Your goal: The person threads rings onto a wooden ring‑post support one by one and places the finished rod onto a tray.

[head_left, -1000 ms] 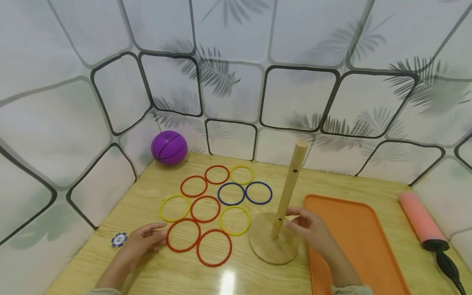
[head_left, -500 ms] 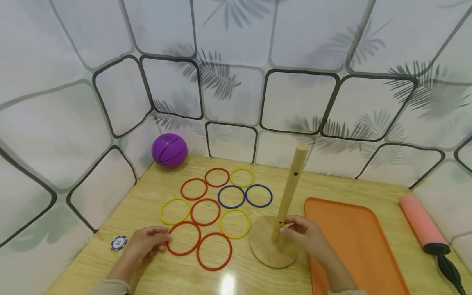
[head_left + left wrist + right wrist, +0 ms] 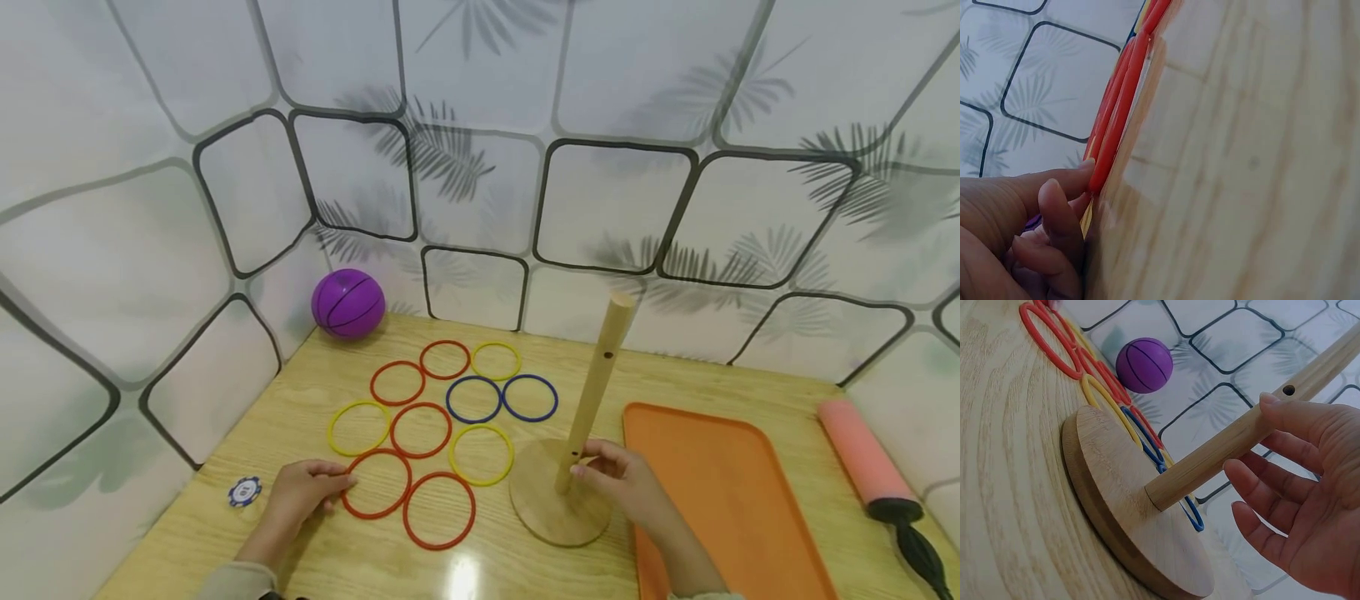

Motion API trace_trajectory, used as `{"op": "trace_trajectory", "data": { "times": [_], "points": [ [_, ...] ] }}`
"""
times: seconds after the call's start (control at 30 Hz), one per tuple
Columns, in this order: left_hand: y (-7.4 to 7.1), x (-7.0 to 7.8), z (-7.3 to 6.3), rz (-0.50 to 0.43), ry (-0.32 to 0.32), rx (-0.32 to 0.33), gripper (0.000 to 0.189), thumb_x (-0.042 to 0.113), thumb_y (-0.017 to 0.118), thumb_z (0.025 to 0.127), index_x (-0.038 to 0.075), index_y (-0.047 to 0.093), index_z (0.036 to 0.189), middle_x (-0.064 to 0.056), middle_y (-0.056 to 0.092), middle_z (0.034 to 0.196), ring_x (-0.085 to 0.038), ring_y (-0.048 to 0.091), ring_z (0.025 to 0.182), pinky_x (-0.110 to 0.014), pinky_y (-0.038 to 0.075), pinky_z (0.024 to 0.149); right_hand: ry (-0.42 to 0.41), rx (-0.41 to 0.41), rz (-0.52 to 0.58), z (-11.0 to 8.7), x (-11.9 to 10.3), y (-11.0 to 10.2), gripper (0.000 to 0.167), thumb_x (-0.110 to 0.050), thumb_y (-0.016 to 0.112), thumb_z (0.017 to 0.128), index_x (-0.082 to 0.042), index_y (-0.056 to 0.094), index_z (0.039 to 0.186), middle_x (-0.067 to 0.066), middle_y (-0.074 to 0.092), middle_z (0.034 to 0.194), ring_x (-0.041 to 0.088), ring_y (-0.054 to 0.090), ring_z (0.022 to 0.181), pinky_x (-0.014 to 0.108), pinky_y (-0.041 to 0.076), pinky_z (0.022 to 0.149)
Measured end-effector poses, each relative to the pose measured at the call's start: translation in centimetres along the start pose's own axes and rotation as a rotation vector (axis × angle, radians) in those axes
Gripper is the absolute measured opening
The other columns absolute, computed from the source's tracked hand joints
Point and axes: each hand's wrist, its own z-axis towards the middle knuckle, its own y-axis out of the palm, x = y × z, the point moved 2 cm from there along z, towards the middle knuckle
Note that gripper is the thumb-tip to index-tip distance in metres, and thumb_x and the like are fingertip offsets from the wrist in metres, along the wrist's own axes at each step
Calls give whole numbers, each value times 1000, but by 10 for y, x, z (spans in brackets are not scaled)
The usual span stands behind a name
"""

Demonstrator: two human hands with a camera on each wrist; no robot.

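The left hand point(image 3: 303, 492) pinches the near-left red ring point(image 3: 375, 517) at its left edge, the ring lying flat on the worktop point(image 3: 555, 575). Apart from it, the right hand point(image 3: 622, 479) pinches the upright wooden post point(image 3: 595, 392) low down, thumb on one side and fingers on the other, just above its round base point(image 3: 551, 517). Between the hands lie another red ring point(image 3: 474, 507) and a yellow ring point(image 3: 482, 484); farther out beyond both hands spread three more red rings, two yellow and two blue. The orange tray point(image 3: 727, 492) lies just right of the right hand, partly under that forearm, with a pink cylinder point(image 3: 862, 450) well to its right. A blue-and-white chip point(image 3: 245, 492) sits just left of the left hand; a purple ball point(image 3: 348, 303) rests well beyond it, near the patterned wall covering point(image 3: 480, 200).
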Motion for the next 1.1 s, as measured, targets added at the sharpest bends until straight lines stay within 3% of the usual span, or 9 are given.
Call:
{"op": "trace_trajectory", "data": {
  "times": [0.3, 0.6, 0.9, 1.1],
  "points": [
    [-1, 1, 2, 81, 31, 22, 11, 7, 76, 76, -2, 71, 80, 1, 58, 56, -8, 49, 43, -18, 39, 41, -4, 14, 12, -1, 0, 2, 25, -4, 68, 85, 9, 62, 106, 10, 65, 89, 10, 61, 75, 26, 53, 65],
    [-4, -1, 1, 86, 37, -6, 13, 11, 76, 77, -1, 72, 81, 0, 63, 62, -9, 50, 48, -18, 39, 44, 25, 20, 25, -1, 2, 2, 27, -6, 68, 86, 9, 62, 107, 9, 65, 91, 11, 61, 78, 26, 53, 67],
    [-8, -3, -1, 93, 29, -24, 15, 17, 77, 77, 3, 71, 79, 3, 50, 56, -8, 44, 53, -19, 36, 46, -14, -27, -4, -3, 7, 1, 28, -7, 66, 88, 11, 61, 110, 16, 65, 98, 10, 63, 80, 25, 54, 69],
    [-7, 0, -2, 127, 59, -3, 18, 21, 78, 77, 4, 72, 80, 1, 61, 66, -10, 48, 61, -21, 40, 50, -32, -58, -8, -7, 9, -3, 29, -8, 65, 89, 12, 60, 110, 21, 65, 100, 7, 62, 81, 23, 52, 70]
  ]
}}
